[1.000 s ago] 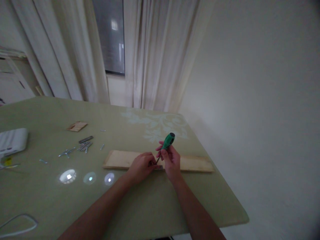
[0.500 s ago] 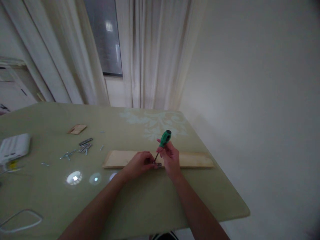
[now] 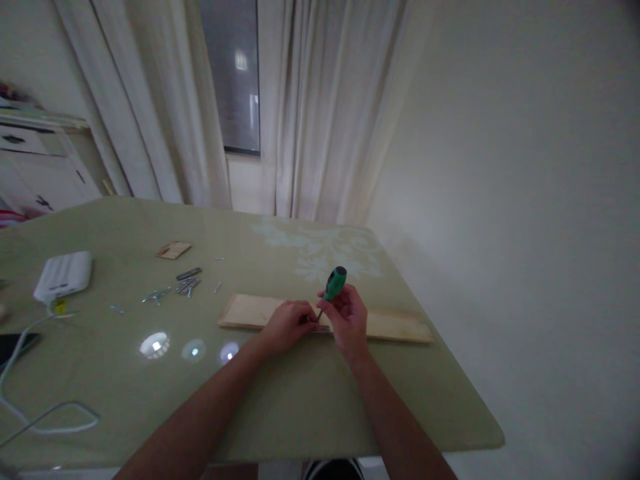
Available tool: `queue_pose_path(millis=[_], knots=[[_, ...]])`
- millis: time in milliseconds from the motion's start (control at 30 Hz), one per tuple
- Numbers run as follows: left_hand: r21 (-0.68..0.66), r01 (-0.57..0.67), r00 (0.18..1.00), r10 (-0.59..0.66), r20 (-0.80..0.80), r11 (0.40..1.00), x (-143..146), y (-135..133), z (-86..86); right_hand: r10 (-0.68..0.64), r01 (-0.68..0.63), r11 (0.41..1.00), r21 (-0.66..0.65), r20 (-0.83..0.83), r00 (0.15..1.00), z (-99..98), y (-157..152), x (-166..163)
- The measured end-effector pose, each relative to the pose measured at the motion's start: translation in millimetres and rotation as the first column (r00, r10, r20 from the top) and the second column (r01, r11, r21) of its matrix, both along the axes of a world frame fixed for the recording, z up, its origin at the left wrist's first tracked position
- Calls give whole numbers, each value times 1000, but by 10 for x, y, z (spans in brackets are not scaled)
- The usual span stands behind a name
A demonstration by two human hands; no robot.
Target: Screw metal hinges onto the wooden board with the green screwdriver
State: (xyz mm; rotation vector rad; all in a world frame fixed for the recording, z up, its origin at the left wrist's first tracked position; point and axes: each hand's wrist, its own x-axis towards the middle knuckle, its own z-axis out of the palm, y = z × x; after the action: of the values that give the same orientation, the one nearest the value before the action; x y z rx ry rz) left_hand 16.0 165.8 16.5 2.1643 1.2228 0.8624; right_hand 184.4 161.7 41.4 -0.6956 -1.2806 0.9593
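Observation:
A green-handled screwdriver (image 3: pixel 335 283) is gripped in my right hand (image 3: pixel 349 321), its shaft slanting down to the left. Its tip meets the near edge of a long pale wooden board (image 3: pixel 400 325), beside a small flat metal piece (image 3: pixel 321 329). My left hand (image 3: pixel 290 323) rests on the board with its fingertips pinched together right by the screwdriver tip. Whatever is between those fingertips is too small and too hidden to make out. Both hands cover the middle of the board.
Left of the board lie metal strips (image 3: pixel 188 285) and several screws (image 3: pixel 157 295). Behind them is a small wooden piece (image 3: pixel 174 250). A white power strip (image 3: pixel 64 275) with a cable (image 3: pixel 65 430) sits further left. A wall (image 3: pixel 525 267) borders the table (image 3: pixel 300 407) on the right.
The view has shifted slightly left, so things appear further right and the dark device at the left edge shows. Both hands keep their places at the board, the screwdriver still in my right hand.

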Motion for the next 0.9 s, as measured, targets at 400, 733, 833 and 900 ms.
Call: queue_pose_path(millis=[400, 733, 833, 900], knots=[[-29, -82, 996, 82, -18, 996, -10, -7, -16, -61, 62, 998, -20, 40, 997, 17, 58, 29], [-157, 116, 988, -98, 118, 981, -63, 43, 37, -74, 51, 993, 107, 227, 971, 73, -43, 61], [-157, 42, 998, -33, 58, 987, -46, 41, 52, -40, 20, 994, 106, 196, 980, 58, -49, 51], [-142, 7, 1000, -4, 21, 990, -31, 35, 57, -21, 7, 996, 85, 155, 988, 24, -34, 45]])
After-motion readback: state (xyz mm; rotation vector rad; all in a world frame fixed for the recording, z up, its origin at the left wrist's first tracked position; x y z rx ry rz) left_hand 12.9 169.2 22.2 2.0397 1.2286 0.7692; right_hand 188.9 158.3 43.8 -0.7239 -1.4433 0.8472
